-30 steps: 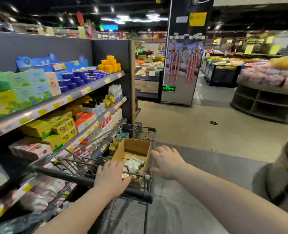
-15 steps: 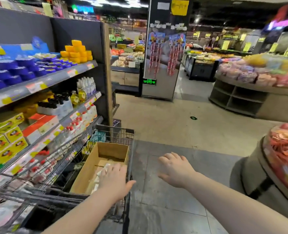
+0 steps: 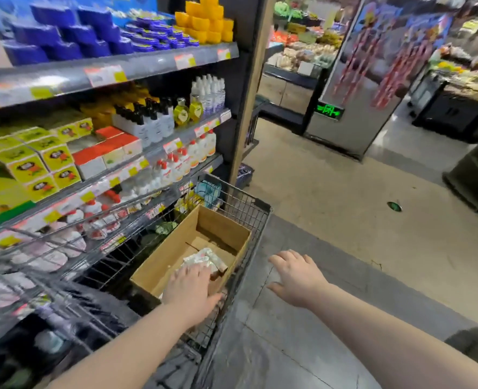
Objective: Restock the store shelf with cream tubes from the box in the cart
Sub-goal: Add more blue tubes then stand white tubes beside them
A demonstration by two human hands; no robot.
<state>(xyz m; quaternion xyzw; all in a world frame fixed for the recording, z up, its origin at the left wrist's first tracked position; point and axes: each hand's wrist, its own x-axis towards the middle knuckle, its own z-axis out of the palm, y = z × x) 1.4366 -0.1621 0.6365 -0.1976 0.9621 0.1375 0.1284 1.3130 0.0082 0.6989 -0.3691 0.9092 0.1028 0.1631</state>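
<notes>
An open cardboard box (image 3: 173, 256) lies in the wire cart (image 3: 249, 209) beside the store shelf (image 3: 153, 63). A small heap of white cream tubes (image 3: 204, 259) sits at the near end of the box. My left hand (image 3: 190, 290) reaches down into the box with its fingers over the tubes; its fingertips are hidden, so I cannot tell whether it grips any. My right hand (image 3: 296, 276) hovers to the right of the cart above the floor, palm down, fingers spread, holding nothing.
The shelves carry blue tubs (image 3: 55, 37), yellow jars (image 3: 207, 23), pump bottles (image 3: 153, 122) and yellow and red boxes (image 3: 52, 158). Ahead stand a metal pillar with a green sign (image 3: 327, 110) and produce displays. Grey and beige floor (image 3: 344, 209) spreads to the right.
My view has dropped and moved closer to the cart. My left hand left the cart handle and went down into the box onto the tubes. My right hand drifted off to the cart's right.
</notes>
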